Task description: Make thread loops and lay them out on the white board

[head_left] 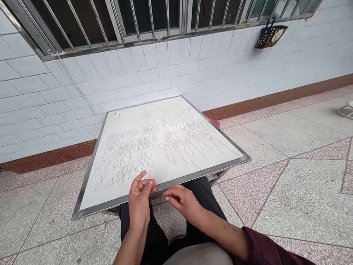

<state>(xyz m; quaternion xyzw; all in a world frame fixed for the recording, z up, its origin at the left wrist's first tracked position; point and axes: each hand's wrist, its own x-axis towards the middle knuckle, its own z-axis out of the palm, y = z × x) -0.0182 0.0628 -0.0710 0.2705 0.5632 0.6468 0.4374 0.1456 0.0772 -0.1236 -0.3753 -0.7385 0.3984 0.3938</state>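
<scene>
A thin wire [153, 173] with a round loop at its upper end is held over the table's front edge. My left hand [140, 193] pinches it just below the loop, its index finger stretched up with a tan wrap round the tip. The wire's straight end runs to my right hand [183, 200], whose thumb and fingertips pinch it. On the white table [138, 119], several figure-eight wires [125, 176] lie in rows on the left. Several single-loop wires with long tails [190, 145] are spread over the right part.
A small white and red item [117, 115] sits near the table's back left corner. The metal table rim [193, 176] passes just above my legs. A tiled wall with a barred window stands behind, with a patterned bag [271, 36] hanging at the right.
</scene>
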